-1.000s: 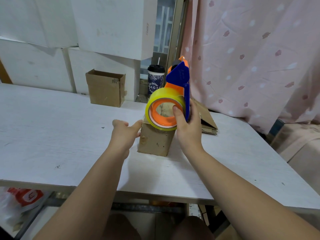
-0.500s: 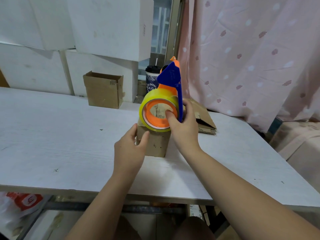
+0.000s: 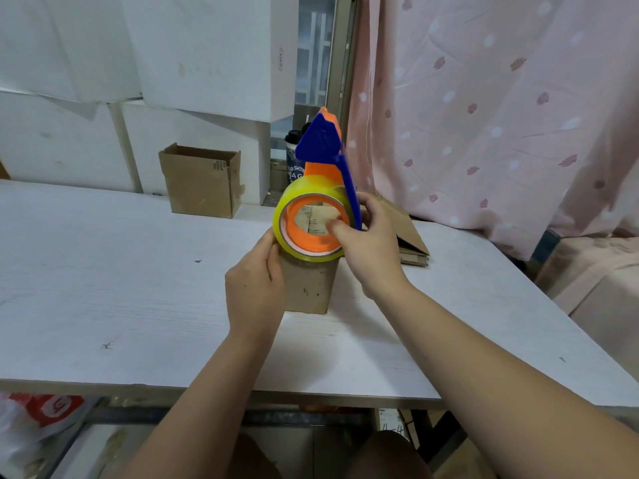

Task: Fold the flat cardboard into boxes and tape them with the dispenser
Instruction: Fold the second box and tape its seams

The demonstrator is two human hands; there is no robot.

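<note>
White tabletop (image 3: 138, 271) fills most of our view, and near its middle stands the small cardboard box (image 3: 307, 288) we are working on, folded up and upright. Our blue-and-orange tape dispenser (image 3: 321, 143) is held at the top of the box, its yellowish tape roll (image 3: 311, 185) against the upper edge. Our right hand (image 3: 373, 247) grips the dispenser, thumb hooked into the roll's orange core and fingers curled round the blue frame. Our left hand (image 3: 256, 288) lies against the box's left side, fingers fairly straight and closed on nothing we can make out. We judge the taping of this box to be in hand, though no strip shows clearly on it. Just behind the right hand lies flat cardboard (image 3: 413, 236), so more folding and taping seems left. Farther back stands an open brown box (image 3: 202, 181), already erected; whether it is taped we cannot tell. A printed label shows through the roll's core, too small to read. The open box bears an unreadable dark mark. The dark cup (image 3: 293, 164) behind the dispenser shows pale letters, of which we make out only "AG". White cartons (image 3: 207, 53) are stacked behind, a pink flower-print curtain (image 3: 484, 115) hangs to the right, and a red-and-white bag (image 3: 45, 409) lies under the table.
</note>
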